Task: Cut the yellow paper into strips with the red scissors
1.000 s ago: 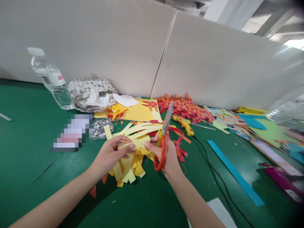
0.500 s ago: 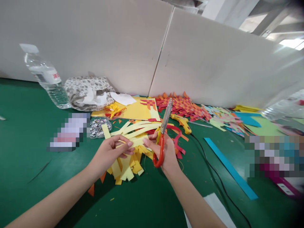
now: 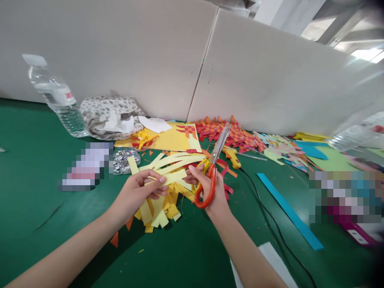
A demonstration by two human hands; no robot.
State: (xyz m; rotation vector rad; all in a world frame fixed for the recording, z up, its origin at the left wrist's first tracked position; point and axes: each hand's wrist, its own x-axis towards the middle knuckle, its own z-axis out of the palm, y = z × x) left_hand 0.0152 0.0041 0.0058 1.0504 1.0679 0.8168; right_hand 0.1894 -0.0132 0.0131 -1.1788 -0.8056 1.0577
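Obliquely, the scissors [image 3: 215,156] point forward and rightward.

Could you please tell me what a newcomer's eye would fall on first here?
Probably the scissors in the right grip, just right of the pale yellow strip held in the left grip. Next might come the heap of red and orange checkered paper at the foot of the wall, and the long blue strip on the green table to the right.
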